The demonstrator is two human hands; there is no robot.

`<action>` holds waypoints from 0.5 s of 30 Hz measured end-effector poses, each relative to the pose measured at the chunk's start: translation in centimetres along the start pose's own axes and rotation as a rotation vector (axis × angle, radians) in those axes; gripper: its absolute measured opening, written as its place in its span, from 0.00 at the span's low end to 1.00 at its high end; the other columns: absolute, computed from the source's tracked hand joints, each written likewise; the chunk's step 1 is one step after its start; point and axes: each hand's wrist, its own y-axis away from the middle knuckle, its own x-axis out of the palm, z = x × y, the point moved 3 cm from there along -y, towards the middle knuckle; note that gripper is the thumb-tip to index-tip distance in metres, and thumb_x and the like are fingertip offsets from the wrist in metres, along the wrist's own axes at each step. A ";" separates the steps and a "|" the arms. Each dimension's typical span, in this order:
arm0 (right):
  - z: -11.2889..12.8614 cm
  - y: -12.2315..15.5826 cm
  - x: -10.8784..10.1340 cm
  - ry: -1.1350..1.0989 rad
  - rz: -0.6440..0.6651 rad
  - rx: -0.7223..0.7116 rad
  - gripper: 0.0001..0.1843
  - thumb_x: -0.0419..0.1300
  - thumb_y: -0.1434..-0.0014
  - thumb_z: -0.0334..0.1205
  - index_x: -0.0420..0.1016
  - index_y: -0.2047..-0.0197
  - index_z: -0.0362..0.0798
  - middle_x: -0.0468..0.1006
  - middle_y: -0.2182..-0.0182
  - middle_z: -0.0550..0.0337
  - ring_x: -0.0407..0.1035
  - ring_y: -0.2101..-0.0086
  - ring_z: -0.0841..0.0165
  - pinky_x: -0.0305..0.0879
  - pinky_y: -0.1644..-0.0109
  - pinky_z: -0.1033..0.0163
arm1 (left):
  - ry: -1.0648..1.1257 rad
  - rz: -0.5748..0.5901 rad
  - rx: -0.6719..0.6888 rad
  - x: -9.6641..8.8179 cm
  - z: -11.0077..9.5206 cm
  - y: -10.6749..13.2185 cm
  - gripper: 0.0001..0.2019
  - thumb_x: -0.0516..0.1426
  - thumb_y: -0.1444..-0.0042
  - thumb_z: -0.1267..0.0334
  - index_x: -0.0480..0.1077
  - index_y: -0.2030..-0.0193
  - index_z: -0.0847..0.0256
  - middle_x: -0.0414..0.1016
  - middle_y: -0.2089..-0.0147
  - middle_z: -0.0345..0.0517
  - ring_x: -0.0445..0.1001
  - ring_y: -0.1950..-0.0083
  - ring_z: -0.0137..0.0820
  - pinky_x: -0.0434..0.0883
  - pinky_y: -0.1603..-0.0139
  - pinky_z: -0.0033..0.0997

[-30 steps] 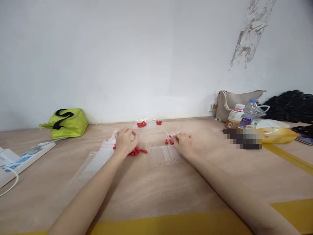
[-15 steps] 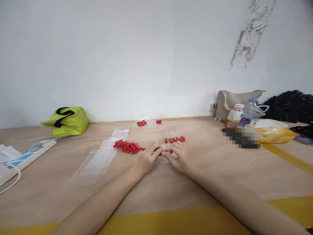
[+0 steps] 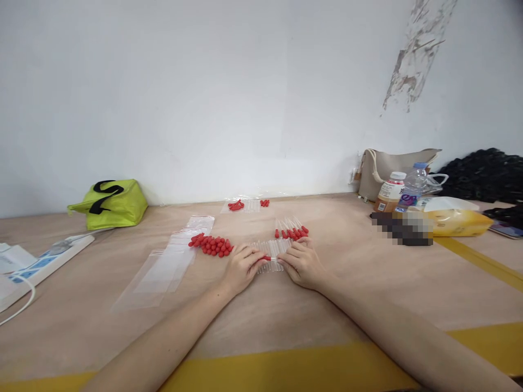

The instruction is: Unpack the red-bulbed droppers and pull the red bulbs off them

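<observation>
My left hand [image 3: 242, 267] pinches a red rubber dropper bulb [image 3: 267, 258], its open end pointing right. From the other side, my right hand [image 3: 303, 263] grips a clear glass dropper tube [image 3: 275, 259] whose end meets the bulb; how far it sits inside is too small to tell. Under both hands lies a row of loose glass tubes [image 3: 265, 246]. Left of my left hand is a pile of red rubber bulbs [image 3: 211, 246]. Just beyond my right hand, several droppers with red bulbs fitted [image 3: 291, 231] lie side by side, tips pointing away.
Clear zip bags [image 3: 167, 267] lie flat at left. By the wall is a bag of red bulbs and tubes [image 3: 245, 205]. A green bag [image 3: 116, 204] and a power strip [image 3: 44, 265] are left; bottles [image 3: 390, 191] and a yellow tissue pack [image 3: 460, 222] stand right.
My hands have moved slightly apart, and the red bulb and glass tube now show in line between them. A loose red bulb by my left fingers is now mostly hidden.
</observation>
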 end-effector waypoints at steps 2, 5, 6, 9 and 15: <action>0.2 0.1 -0.1 -0.005 0.013 -0.027 0.14 0.47 0.39 0.40 0.74 0.65 0.49 0.71 0.77 0.62 0.59 0.70 0.71 0.45 0.55 0.59 | -0.084 0.056 0.022 -0.2 0.0 0.4 0.09 0.51 0.43 0.60 0.70 0.61 0.57 0.73 0.67 0.43 0.67 0.63 0.31 0.62 0.60 0.35; 0.5 0.1 -0.2 -0.014 0.026 -0.069 0.14 0.48 0.40 0.39 0.74 0.67 0.50 0.71 0.78 0.62 0.58 0.71 0.72 0.44 0.55 0.59 | -0.154 0.123 0.040 -0.6 -0.2 1.0 0.09 0.49 0.42 0.61 0.70 0.66 0.59 0.71 0.70 0.44 0.65 0.65 0.31 0.59 0.61 0.35; 0.5 0.1 -0.2 -0.018 0.027 -0.078 0.14 0.48 0.40 0.39 0.74 0.67 0.50 0.71 0.78 0.62 0.57 0.71 0.72 0.44 0.55 0.58 | -0.170 0.130 0.045 -0.8 -0.3 1.2 0.10 0.49 0.42 0.62 0.69 0.68 0.59 0.70 0.71 0.44 0.64 0.66 0.31 0.58 0.62 0.35; 0.7 0.0 -0.2 -0.023 0.020 -0.086 0.13 0.48 0.40 0.39 0.74 0.68 0.51 0.71 0.79 0.63 0.57 0.71 0.72 0.43 0.54 0.58 | -0.198 0.132 0.068 -1.2 -0.7 1.4 0.11 0.48 0.42 0.64 0.67 0.71 0.61 0.69 0.72 0.44 0.62 0.67 0.32 0.57 0.63 0.35; 0.6 0.2 -0.2 -0.025 -0.036 -0.103 0.12 0.50 0.41 0.39 0.74 0.70 0.50 0.70 0.81 0.64 0.58 0.72 0.72 0.44 0.54 0.58 | -0.173 0.134 0.092 -0.9 -0.6 1.5 0.09 0.47 0.42 0.69 0.67 0.68 0.61 0.69 0.71 0.45 0.63 0.65 0.32 0.58 0.63 0.34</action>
